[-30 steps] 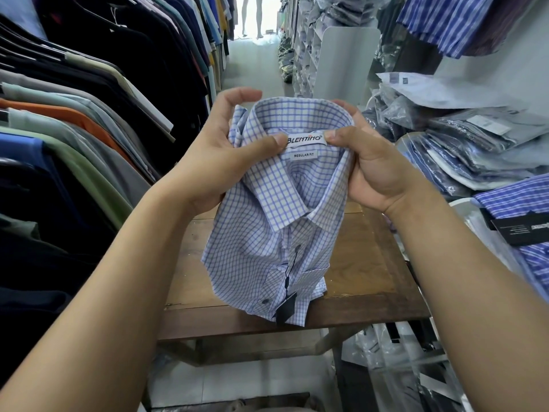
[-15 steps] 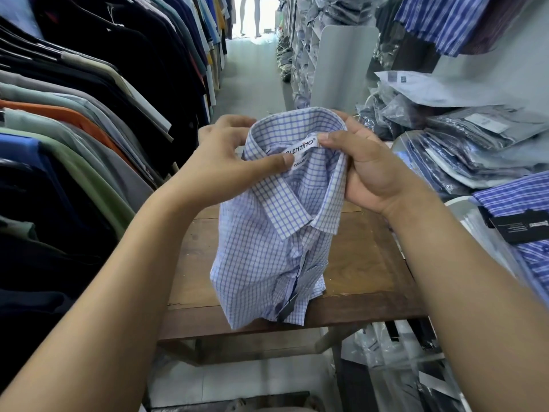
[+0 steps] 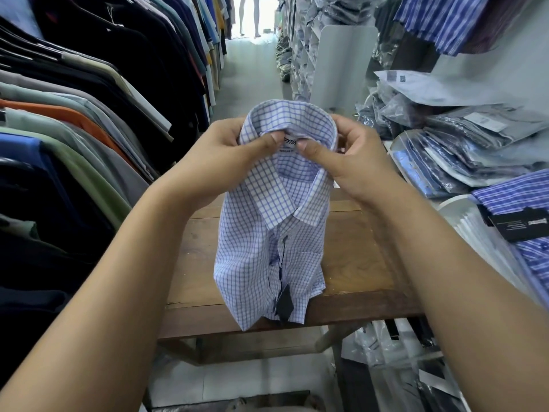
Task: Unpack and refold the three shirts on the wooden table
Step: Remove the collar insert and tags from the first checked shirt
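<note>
Thumbs moved closer at collar; shirt (image 3: 267, 239) hangs below both hands' grip.

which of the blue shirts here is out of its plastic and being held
The light blue-and-white checked shirt, gripped at the collar by the left hand and right hand. The bagged shirts lie stacked at right.
</note>
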`<state>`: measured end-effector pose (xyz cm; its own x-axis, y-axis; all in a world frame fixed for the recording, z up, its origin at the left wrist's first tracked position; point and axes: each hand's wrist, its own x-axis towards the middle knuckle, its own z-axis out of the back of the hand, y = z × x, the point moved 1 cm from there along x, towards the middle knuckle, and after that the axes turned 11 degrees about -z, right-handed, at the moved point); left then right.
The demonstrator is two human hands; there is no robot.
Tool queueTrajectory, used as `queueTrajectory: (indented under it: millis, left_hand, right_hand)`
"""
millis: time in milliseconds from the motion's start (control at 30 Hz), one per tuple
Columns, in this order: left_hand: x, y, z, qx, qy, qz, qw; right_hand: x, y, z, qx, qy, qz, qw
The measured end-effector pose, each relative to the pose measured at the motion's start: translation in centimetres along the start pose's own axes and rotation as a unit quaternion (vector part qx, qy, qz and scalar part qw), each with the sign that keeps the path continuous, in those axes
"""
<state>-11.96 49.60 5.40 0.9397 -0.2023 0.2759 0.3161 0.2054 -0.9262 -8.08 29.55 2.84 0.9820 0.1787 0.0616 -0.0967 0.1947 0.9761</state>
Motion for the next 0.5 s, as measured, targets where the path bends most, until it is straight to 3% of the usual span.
queueTrajectory:
  millis: [333, 500]
  left_hand:
    - [0.3, 0.3, 0.0, -0.111, -0.061, 0.006, 0.992]
    - [0.4, 0.1, 0.1, -0.168, -0.095, -0.013, 0.981]
  right_hand:
    - [-0.6, 0.9, -0.8, -0.131, -0.006, 0.143, 0.981]
    - [0.3, 0.1, -0.7, -0.202, -0.031, 0.132, 0.970]
